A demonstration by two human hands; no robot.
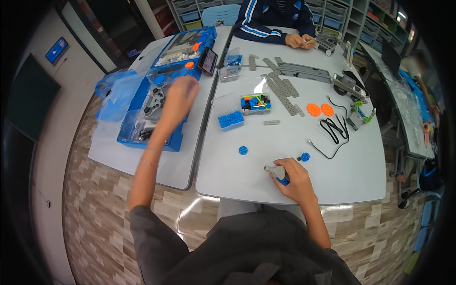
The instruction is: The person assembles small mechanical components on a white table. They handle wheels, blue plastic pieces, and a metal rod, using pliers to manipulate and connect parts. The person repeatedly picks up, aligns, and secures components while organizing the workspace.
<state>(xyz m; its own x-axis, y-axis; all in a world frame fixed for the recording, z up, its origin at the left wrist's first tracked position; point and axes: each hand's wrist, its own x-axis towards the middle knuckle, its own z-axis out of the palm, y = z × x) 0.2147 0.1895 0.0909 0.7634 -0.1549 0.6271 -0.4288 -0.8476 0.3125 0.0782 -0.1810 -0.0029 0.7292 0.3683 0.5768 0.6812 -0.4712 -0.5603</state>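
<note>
Left hand (pixel 179 96) blurred over blue tray (pixel 142 118)

One head cam, fisheye, looks steeply down from above at the grey table (pixel 294 156), facing fwd across it to a seated person (pixel 273 19) opposite. Close range; edges bend near rim.

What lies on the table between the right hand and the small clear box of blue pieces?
In the head view, one small blue wheel lies between the right hand and the clear box of blue pieces; otherwise the table is bare there.
</note>
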